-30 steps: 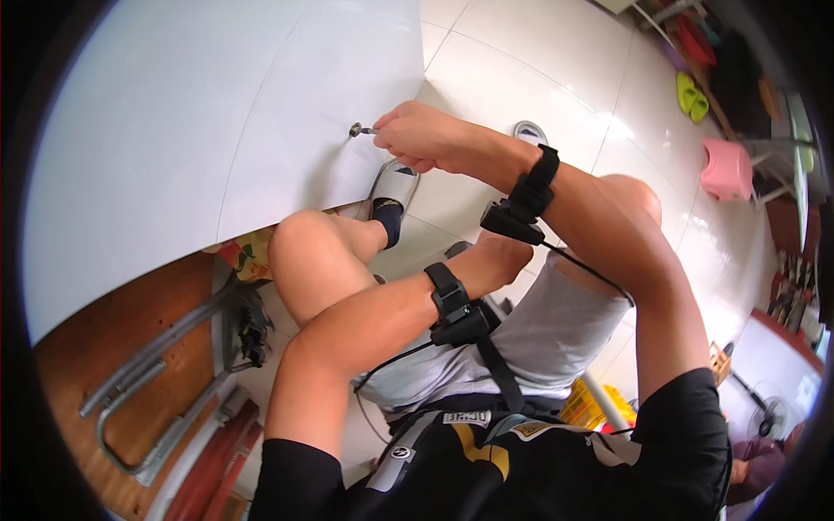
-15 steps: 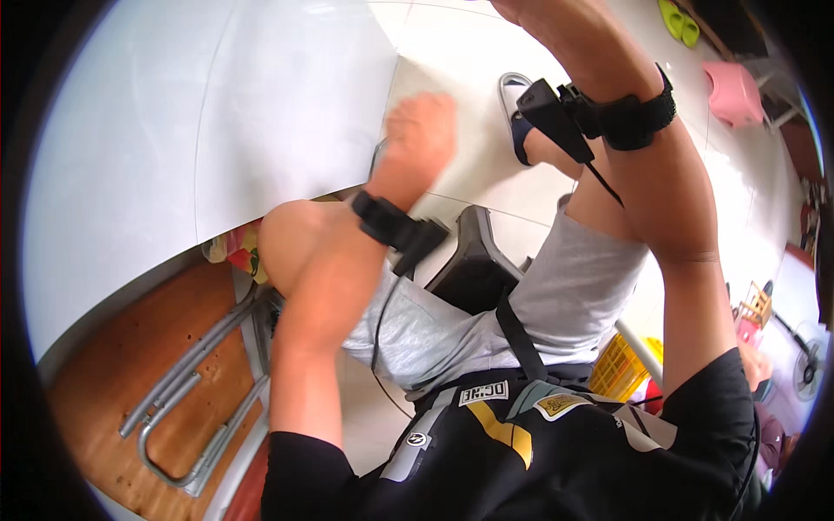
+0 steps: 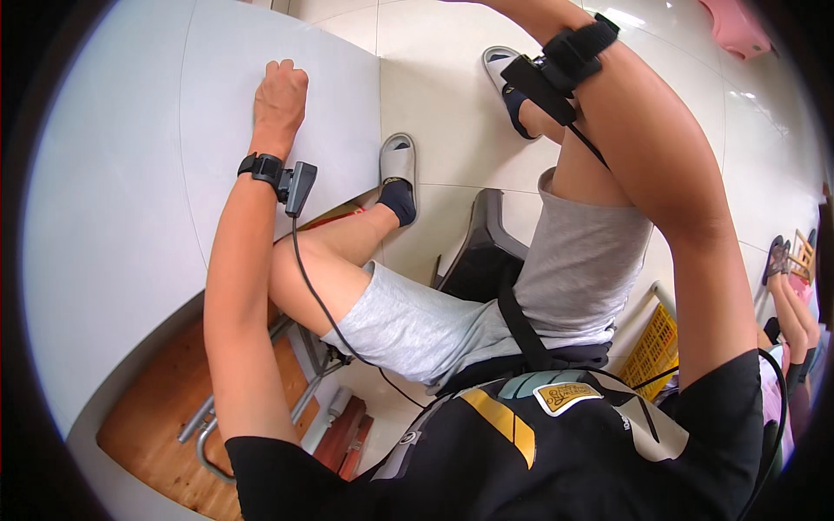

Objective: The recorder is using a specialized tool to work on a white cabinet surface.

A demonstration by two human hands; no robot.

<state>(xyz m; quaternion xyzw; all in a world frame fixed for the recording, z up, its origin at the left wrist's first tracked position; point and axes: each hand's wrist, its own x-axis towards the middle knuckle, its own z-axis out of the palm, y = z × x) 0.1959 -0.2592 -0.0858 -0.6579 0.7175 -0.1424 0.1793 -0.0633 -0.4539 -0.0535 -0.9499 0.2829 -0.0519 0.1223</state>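
My left hand [image 3: 281, 97] is closed into a fist, knuckles up, over the white tabletop [image 3: 113, 174]. Its palm side is hidden, so whether anything is inside cannot be made out. A black wrist strap [image 3: 262, 168] with a small dark box and a cable sits on that forearm. On the right, my forearm [image 3: 643, 104] reaches up past the top edge of the picture, and the hand itself is cut off. It wears a similar black strap [image 3: 580, 57] with a box and a cable.
Below the table are a brown wooden panel [image 3: 174, 425] and grey metal tubes [image 3: 208, 425]. A black seat part [image 3: 482, 256] shows between my legs. A yellow crate [image 3: 651, 347] stands at right, a pink stool [image 3: 737, 28] at upper right. Another person's legs [image 3: 786, 304] show at the right edge.
My left fist has moved left, from beside the table's edge to over the tabletop. The right forearm has shifted up and left, taking that hand out of view. The whole view has also shifted.
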